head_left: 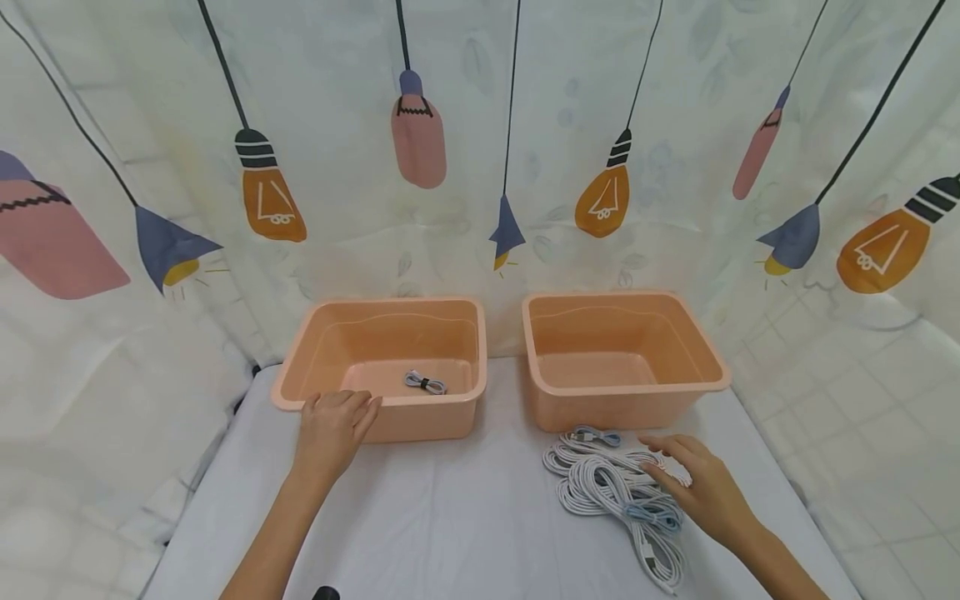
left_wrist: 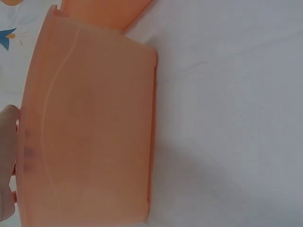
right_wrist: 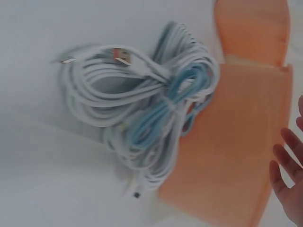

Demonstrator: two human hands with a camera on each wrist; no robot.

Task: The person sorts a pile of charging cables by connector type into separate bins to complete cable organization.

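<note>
My left hand point(head_left: 332, 425) rests on the front rim of the left peach plastic bin point(head_left: 438, 421), its fingers lying over the edge. In the left wrist view, part of that hand point(left_wrist: 6, 161) shows beside the rim, and the fingertips are partly hidden behind the wall. A small grey cable coil point(head_left: 425, 382) with a black tie lies inside this bin. My right hand point(head_left: 701, 487) hovers over the right side of a pile of coiled white cables point(head_left: 596, 483), fingers spread and holding nothing. Light-blue cable point(right_wrist: 165, 106) lies among the white loops.
A second peach bin point(head_left: 615, 410) stands right of the first, just behind the cable pile. Both bins stand on a white cloth-covered table point(head_left: 450, 517). A lamp-patterned curtain point(head_left: 465, 242) hangs behind and at the sides. A small black object point(head_left: 326, 592) shows at the bottom edge.
</note>
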